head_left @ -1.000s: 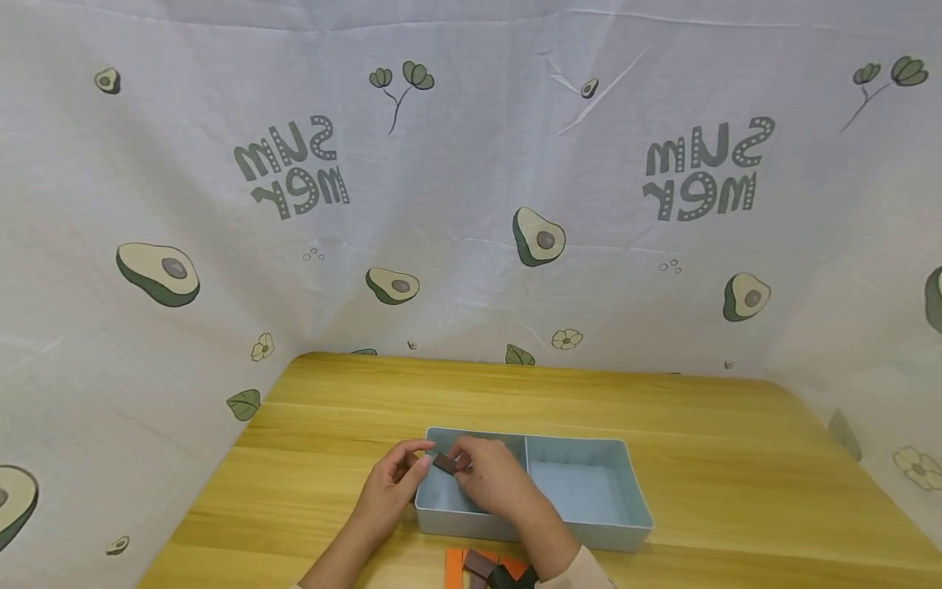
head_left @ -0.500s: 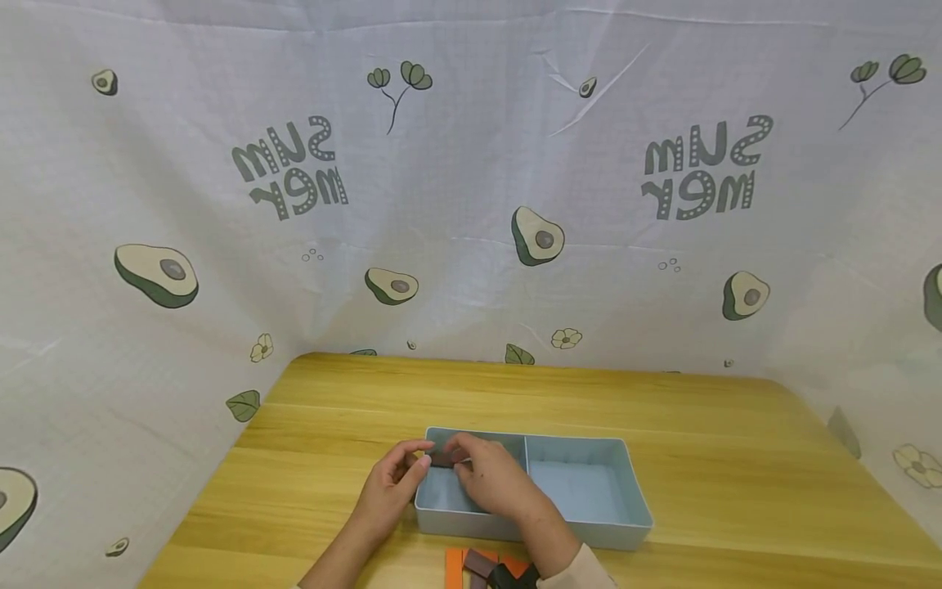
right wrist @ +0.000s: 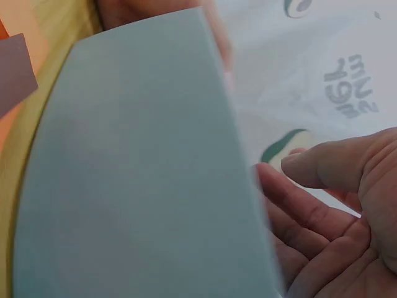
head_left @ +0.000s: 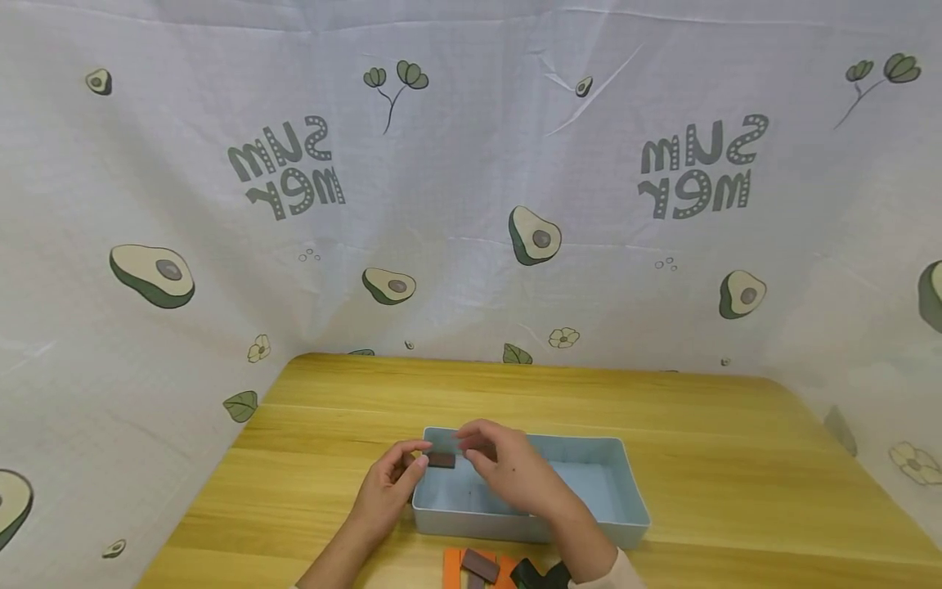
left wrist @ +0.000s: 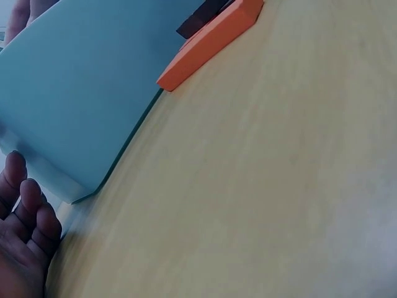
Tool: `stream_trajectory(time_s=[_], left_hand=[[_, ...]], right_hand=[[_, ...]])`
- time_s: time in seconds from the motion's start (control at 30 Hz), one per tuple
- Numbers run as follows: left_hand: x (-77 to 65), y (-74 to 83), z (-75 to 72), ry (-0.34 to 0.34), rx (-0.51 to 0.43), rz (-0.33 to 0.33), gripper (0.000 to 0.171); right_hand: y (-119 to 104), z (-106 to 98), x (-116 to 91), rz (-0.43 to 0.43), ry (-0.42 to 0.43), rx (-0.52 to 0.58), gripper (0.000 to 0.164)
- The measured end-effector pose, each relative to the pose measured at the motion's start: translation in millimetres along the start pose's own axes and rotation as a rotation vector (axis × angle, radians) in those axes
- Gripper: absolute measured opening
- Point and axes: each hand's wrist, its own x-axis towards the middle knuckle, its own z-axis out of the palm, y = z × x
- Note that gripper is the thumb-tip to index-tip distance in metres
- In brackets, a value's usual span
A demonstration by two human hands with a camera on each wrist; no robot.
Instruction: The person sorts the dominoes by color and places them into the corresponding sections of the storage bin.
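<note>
A light blue divided box (head_left: pixel 486 525) stands on the wooden table. In its left compartment, a dark brown rectangular block (head_left: pixel 441 460) lies close to the left wall. My left hand (head_left: pixel 388 491) touches the box at its left edge, thumb and index fingertip by the rim; in the left wrist view its other fingers (left wrist: pixel 46 226) are loosely bent beside the box's corner. Over the box hovers my right hand (head_left: pixel 511 470), its fingers apart from the block and holding nothing. It covers the divider in the head view.
In front of the box lie orange pieces (head_left: pixel 452 568), a brown block (head_left: pixel 481 565) on top of them, and black pieces (head_left: pixel 540 575) partly under my right forearm. A white printed cloth (head_left: pixel 456 164) hangs behind the table.
The dark brown block was turned to lie along the compartment's back left and let go. My right hand has drawn back to the right. The left hand has stayed put.
</note>
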Motion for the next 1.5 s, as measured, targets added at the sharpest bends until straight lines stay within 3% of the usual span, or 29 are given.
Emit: stream_trajectory(time_s=[0.37, 0.57, 0.83, 0.97, 1.23, 1.5], left_hand=[[0.4, -1.3, 0.5, 0.001, -0.003, 0.002, 0.021], [1.1, -0.8, -0.5, 0.0, 0.0, -0.008, 0.023], [1.0, -0.4, -1.2, -0.005, -0.006, -0.002, 0.023], [0.3, -0.8, -1.0, -0.002, -0.008, -0.003, 0.024], [-0.3, 0.0, -0.1, -0.004, -0.005, -0.014, 0.024], [-1.1, 0.8, -0.7, -0.005, 0.003, -0.026, 0.025]], right_hand=[[1.8, -37.6, -44.3, 0.026, 0.008, 0.103, 0.021], [22.3, -50.1, -75.8, 0.018, -0.009, 0.111, 0.021], [62.8, -51.0, -108.7, -0.107, -0.118, 0.162, 0.017], [78.3, -49.0, -114.9, -0.095, -0.2, 0.193, 0.017], [98.8, -47.7, -115.7, 0.042, -0.356, 0.158, 0.027], [105.6, -40.8, -110.8, -0.097, -0.382, 0.021, 0.025]])
